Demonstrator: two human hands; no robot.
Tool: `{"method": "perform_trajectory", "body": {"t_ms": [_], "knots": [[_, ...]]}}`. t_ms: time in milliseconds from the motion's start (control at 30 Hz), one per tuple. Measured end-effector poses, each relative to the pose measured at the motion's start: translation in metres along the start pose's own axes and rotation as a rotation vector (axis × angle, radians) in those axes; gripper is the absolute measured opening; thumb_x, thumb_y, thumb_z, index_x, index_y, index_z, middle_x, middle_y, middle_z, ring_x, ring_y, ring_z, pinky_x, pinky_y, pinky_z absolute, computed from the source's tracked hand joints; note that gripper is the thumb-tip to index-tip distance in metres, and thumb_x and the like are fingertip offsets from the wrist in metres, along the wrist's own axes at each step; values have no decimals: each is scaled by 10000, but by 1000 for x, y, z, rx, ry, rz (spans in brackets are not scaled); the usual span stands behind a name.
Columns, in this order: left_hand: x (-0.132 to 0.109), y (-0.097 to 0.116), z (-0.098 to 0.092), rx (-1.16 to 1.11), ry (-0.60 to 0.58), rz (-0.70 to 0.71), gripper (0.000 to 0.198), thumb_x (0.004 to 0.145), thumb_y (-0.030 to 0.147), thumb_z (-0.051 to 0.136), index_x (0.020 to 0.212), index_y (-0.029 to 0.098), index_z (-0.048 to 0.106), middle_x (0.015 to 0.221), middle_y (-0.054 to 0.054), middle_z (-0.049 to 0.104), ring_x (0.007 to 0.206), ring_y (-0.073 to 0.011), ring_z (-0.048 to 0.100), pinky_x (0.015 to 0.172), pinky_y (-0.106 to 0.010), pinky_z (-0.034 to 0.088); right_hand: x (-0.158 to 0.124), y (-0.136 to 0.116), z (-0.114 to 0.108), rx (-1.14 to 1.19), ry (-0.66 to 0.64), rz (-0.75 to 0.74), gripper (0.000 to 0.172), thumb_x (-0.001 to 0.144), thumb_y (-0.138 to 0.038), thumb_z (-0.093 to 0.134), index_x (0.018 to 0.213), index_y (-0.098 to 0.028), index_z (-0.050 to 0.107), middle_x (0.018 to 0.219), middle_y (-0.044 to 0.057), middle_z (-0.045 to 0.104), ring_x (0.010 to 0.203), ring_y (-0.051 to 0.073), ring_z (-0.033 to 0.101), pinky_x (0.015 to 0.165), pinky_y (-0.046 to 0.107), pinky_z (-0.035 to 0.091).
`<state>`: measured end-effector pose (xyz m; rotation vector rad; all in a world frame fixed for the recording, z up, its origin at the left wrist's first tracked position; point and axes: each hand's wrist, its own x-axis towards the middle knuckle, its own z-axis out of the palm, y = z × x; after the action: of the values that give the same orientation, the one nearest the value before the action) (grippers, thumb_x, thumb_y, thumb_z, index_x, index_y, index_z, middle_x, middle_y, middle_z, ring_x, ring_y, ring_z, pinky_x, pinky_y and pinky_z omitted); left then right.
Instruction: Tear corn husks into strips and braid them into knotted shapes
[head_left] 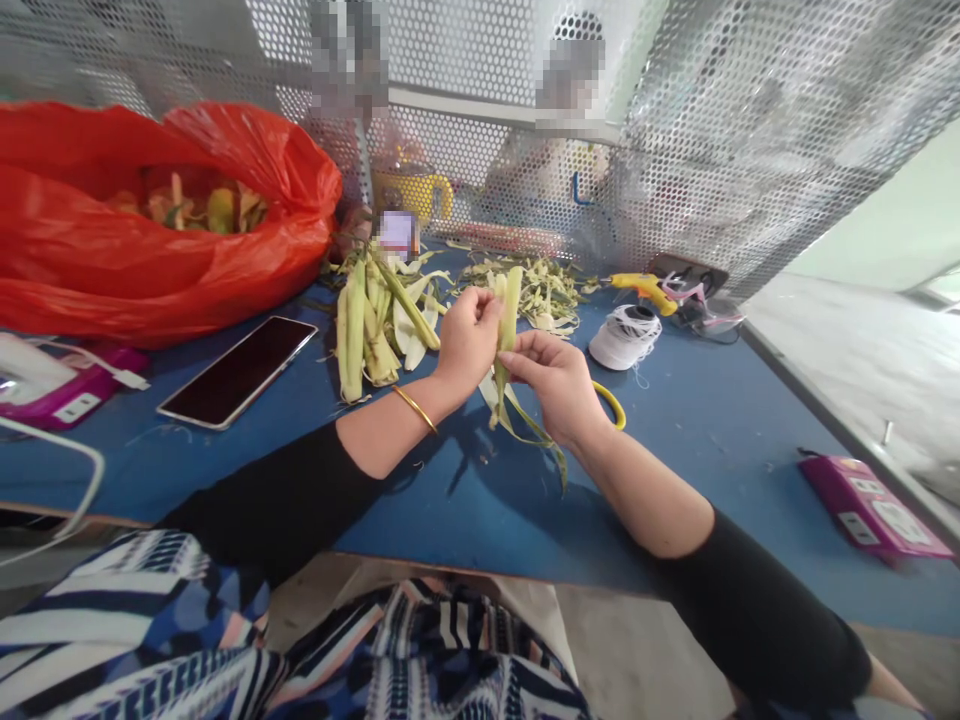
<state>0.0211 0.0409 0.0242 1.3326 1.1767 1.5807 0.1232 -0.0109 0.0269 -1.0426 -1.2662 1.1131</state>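
A pale green leafy stalk stands nearly upright above the middle of the blue table. My left hand pinches its left side with closed fingers. Lower down on the right, my right hand grips the same stalk between thumb and fingers, and thin leaf strips hang beneath. Left of my left hand lies a bunch of green stalks. Behind both hands is a heap of leaf scraps. A yellow ring-shaped handle shows partly beside my right wrist.
A red plastic bag fills the back left, with a phone before it. Right of my hands are white thread, a yellow glue gun and glasses. Purple power strips lie at both sides. Perforated metal mesh stands behind.
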Motion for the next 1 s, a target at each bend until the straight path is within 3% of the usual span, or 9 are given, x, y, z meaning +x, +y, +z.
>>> {"method": "perform_trajectory", "body": {"t_ms": [133,233,300,500,733,1000], "knots": [[-4,11,-1,-308,-246,-329,289,900,339,554,657,185,537,561,33,521,467,-82,475,467,-215,383,6,-3,-8,5,100,-49,138,643,-261,722,663,-187,607,607,-31,602,582,104,525,591,268,436],[-5,20,-5,-427,-398,-431,152,770,214,715,690,159,599,667,5,622,553,-83,565,516,-208,448,10,-6,-14,-14,178,-101,142,653,-270,714,657,-188,598,604,-32,588,573,100,500,583,270,427],[-5,23,-7,-438,-442,-453,101,743,124,716,713,149,623,710,-3,649,596,-83,593,571,-217,492,12,-6,-17,-20,200,-116,151,664,-285,704,667,-189,589,612,-28,589,575,104,496,583,276,426],[-7,28,-5,-343,-394,-450,201,866,103,585,670,143,570,640,-8,638,584,-95,624,625,-240,536,13,-5,-18,-83,170,-168,168,703,-320,664,674,-198,552,596,-47,528,579,97,454,568,264,398],[-5,31,-5,-334,-385,-447,207,898,98,540,698,151,538,575,7,614,504,-91,598,577,-230,530,10,-9,-17,-136,199,-290,142,745,-294,633,687,-209,535,596,-55,489,573,91,420,567,260,380],[-3,26,-3,-206,-308,-267,221,868,57,534,677,165,511,560,41,558,482,-85,551,491,-206,483,12,-4,-18,-110,89,-130,187,714,-324,686,685,-197,552,600,-44,524,563,95,454,562,269,385]]}}
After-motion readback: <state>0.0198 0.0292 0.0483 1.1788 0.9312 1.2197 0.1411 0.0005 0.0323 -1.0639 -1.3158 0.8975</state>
